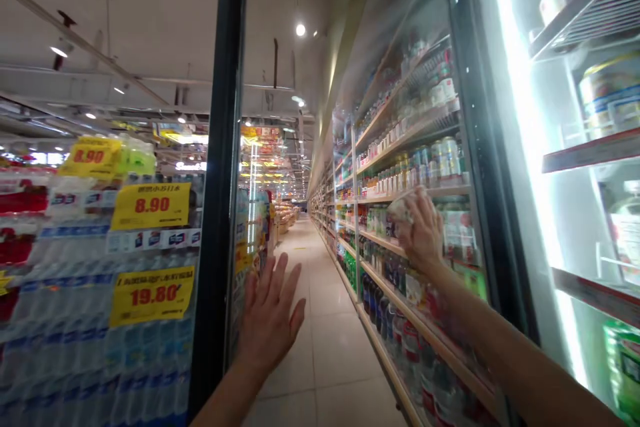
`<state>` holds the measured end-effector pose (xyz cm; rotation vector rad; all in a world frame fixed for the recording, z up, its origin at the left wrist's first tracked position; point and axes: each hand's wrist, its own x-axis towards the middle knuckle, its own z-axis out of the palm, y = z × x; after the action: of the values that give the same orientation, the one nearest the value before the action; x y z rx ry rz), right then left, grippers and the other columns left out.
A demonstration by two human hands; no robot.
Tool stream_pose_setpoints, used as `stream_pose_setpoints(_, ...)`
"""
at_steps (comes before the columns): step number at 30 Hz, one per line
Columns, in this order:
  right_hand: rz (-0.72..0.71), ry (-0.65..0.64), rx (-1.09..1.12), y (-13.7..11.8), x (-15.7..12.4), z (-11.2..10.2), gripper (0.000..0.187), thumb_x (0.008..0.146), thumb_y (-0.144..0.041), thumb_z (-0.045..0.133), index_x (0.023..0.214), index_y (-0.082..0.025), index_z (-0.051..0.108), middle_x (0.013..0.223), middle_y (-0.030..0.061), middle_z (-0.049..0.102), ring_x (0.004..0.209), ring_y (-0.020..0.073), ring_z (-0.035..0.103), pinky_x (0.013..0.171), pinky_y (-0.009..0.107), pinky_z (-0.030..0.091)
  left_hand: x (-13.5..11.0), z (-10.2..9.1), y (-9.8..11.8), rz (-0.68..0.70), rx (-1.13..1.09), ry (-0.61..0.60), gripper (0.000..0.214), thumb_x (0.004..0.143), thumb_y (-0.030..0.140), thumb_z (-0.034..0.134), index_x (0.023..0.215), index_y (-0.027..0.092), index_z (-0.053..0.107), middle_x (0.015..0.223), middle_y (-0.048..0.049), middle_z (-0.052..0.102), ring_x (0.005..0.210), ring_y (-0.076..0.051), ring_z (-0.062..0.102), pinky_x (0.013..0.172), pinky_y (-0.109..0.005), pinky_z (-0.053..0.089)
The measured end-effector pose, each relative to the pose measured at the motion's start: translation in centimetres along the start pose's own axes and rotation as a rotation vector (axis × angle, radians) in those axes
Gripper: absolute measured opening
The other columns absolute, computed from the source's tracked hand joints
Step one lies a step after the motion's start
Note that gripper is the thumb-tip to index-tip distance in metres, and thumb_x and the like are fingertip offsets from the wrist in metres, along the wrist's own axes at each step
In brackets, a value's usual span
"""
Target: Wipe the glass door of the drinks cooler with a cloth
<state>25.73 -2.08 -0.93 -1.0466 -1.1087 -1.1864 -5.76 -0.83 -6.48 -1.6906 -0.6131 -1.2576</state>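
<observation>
- Glass door point(310, 167) fills the middle of my view, with a dark frame bar point(221, 167) up its left edge and a thicker dark upright point(483, 147) along its right.
- Drink shelves point(407, 193) slant away in the right half of the door, loaded with bottles and cans; whether I see them through the glass or mirrored in it, I cannot tell.
- Stacked bottles point(75, 340) stand beyond the door's left edge, clear with blue labels toward the bottom, red ones at the far left.
- Lit cabinet point(600, 150) opens beside the door's right edge; a green package point(623, 373) sits near its lower right corner, a bright strip running down its near side.
- Pale tiled floor point(315, 340) runs off between the door's two edges.
- My left hand point(273, 313) is up near the door's left edge, in its lower half, palm turned to the glass and fingers spread wide; I cannot tell whether it touches.
- My right hand point(423, 233) reaches toward the door's right edge, higher than my left, fingers bent over a cloth and holding it.
- Yellow price cards point(153, 205) hang on the stack near the door's left edge, reading 8.90 and 19.80.
- That cloth point(401, 209), pale, crumpled and slightly blurred, is under my right fingers at the glass, nearer the door's right edge than its left.
</observation>
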Motion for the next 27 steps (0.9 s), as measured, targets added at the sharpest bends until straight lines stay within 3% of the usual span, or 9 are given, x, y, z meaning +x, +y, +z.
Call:
stream_pose_setpoints(2, 0.188, 0.078, -0.016, 0.0, 0.7, 0.2, 0.054, 0.085, -0.033, 0.04, 0.137, -0.019, 0.034, 0.147, 0.0139, 0.024, 0.135, 0.0301, 0.023, 0.102, 0.056, 0.028, 0.0, 0.0, 0.0, -0.013, -0.011, -0.001, 0.058, 0.083, 0.036, 0.051, 0.137, 0.023, 0.035, 0.14, -0.0107, 0.039, 0.135, -0.024, 0.024, 0.112, -0.044, 0.013)
stream_pose_setpoints(3, 0.166, 0.068, -0.008, -0.5, 0.7, 0.2, 0.055, 0.084, -0.033, 0.04, 0.137, -0.019, 0.034, 0.148, 0.0135, 0.023, 0.135, 0.0302, 0.022, 0.102, 0.056, 0.028, 0.0, 0.0, 0.0, -0.02, -0.019, -0.002, 0.058, 0.083, 0.036, 0.051, 0.138, 0.023, 0.034, 0.14, -0.0104, 0.038, 0.135, -0.024, 0.024, 0.112, -0.044, 0.012)
stream_pose_setpoints(8, -0.463, -0.179, 0.113, -4.7, -0.8, 0.1, 0.054, 0.079, -0.03, 0.048, 0.132, -0.023, 0.043, 0.147, 0.0084, 0.027, 0.136, 0.0275, 0.02, 0.107, 0.051, 0.023, -0.2, 0.0, 0.0, -0.027, -0.033, -0.008, 0.055, 0.084, 0.038, 0.05, 0.136, 0.023, 0.038, 0.14, -0.0106, 0.039, 0.136, -0.024, 0.024, 0.112, -0.044, 0.012)
stream_pose_setpoints(10, -0.392, -0.139, 0.094, -4.5, -0.7, 0.1, 0.051, 0.08, -0.03, 0.047, 0.131, -0.023, 0.044, 0.146, 0.0088, 0.03, 0.135, 0.0275, 0.022, 0.106, 0.051, 0.023, -0.2, -0.1, -0.1, -0.012, -0.021, -0.011, 0.054, 0.084, 0.038, 0.05, 0.134, 0.021, 0.04, 0.14, -0.0116, 0.04, 0.136, -0.024, 0.024, 0.112, -0.043, 0.011)
stream_pose_setpoints(14, 0.025, 0.049, 0.009, -3.0, 0.1, 0.2, 0.053, 0.083, -0.03, 0.043, 0.135, -0.017, 0.038, 0.147, 0.0138, 0.025, 0.134, 0.03, 0.024, 0.102, 0.053, 0.028, 0.8, -0.7, -0.2, 0.021, -0.007, -0.014, 0.049, 0.083, 0.037, 0.052, 0.128, 0.019, 0.046, 0.138, -0.0124, 0.043, 0.135, -0.025, 0.026, 0.113, -0.044, 0.012)
stream_pose_setpoints(20, -0.507, -0.181, 0.132, -5.5, -1.6, -0.1, 0.052, 0.078, -0.028, 0.049, 0.129, -0.025, 0.045, 0.147, 0.0065, 0.027, 0.135, 0.0275, 0.023, 0.107, 0.051, 0.022, 4.6, -0.8, -1.2, 0.019, 0.063, 0.002, 0.049, 0.084, 0.036, 0.05, 0.129, 0.019, 0.045, 0.142, -0.0115, 0.035, 0.135, -0.025, 0.025, 0.112, -0.044, 0.012)
stream_pose_setpoints(24, -0.036, 0.045, 0.05, -6.1, -1.1, 0.4, 0.052, 0.081, -0.028, 0.044, 0.133, -0.02, 0.04, 0.147, 0.0119, 0.026, 0.135, 0.0289, 0.023, 0.103, 0.052, 0.026, 5.0, -0.2, -1.7, 0.029, 0.103, -0.006, 0.05, 0.085, 0.037, 0.048, 0.131, 0.017, 0.043, 0.142, -0.0117, 0.035, 0.135, -0.025, 0.024, 0.112, -0.043, 0.011)
stream_pose_setpoints(25, 0.013, 0.07, 0.049, -6.3, -1.3, 0.5, 0.052, 0.082, -0.028, 0.043, 0.133, -0.019, 0.04, 0.147, 0.0127, 0.025, 0.135, 0.0294, 0.021, 0.103, 0.052, 0.026, 4.9, -0.1, -1.8, 0.026, 0.103, -0.004, 0.05, 0.085, 0.038, 0.048, 0.131, 0.018, 0.043, 0.142, -0.0117, 0.035, 0.135, -0.025, 0.025, 0.112, -0.043, 0.011)
stream_pose_setpoints(27, -0.157, -0.018, 0.105, -7.0, -2.0, 0.3, 0.051, 0.08, -0.028, 0.044, 0.13, -0.02, 0.044, 0.147, 0.0114, 0.025, 0.136, 0.0292, 0.019, 0.105, 0.052, 0.024, 4.7, 0.0, -1.8, 0.022, 0.097, -0.001, 0.05, 0.086, 0.039, 0.046, 0.131, 0.017, 0.043, 0.142, -0.0116, 0.035, 0.135, -0.025, 0.026, 0.112, -0.044, 0.011)
